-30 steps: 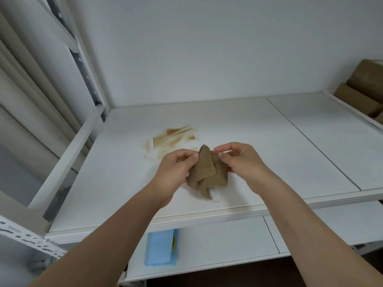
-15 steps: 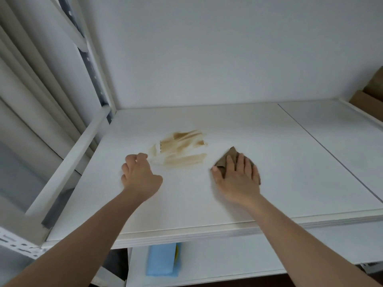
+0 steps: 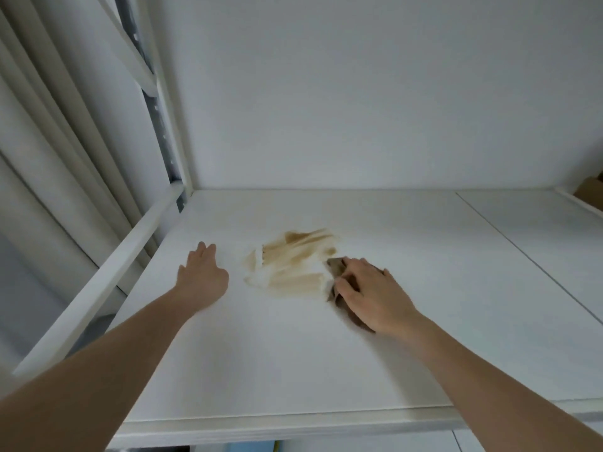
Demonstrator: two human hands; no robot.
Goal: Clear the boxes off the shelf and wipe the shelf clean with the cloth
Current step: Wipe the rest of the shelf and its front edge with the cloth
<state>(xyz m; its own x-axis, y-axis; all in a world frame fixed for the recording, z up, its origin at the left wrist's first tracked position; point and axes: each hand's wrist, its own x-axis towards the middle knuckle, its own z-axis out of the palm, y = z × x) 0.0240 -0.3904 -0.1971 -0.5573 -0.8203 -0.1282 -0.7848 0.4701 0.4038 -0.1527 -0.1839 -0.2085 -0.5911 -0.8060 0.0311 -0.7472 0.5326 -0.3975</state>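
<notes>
Spanning most of the view, the white shelf runs from a pale front lip at the bottom to the plain white wall behind it, with a thin seam dividing its surface toward the right. Along the left side a white frame rail slopes up to a perforated metal upright, and pale curtain folds hang beyond that. Near the middle of the shelf lies a brown stain, smeared in streaks and fading to a lighter tan at its near edge. To the left of the stain, apart from it, the left hand lies palm down on the shelf surface with its fingers straight and together, holding nothing. On the other side, the right hand presses flat on the brown cloth, fingers spread and extended over it toward the stain. Most of the cloth is hidden beneath the palm; a folded corner shows past the fingertips, touching the right edge of the stain, and a darker strip shows under the heel of the hand. At the far right edge, beyond the shelf's raised side, a corner of a brown cardboard box is just in view. Below the front lip a sliver of something blue shows on a lower level, too little to identify.
</notes>
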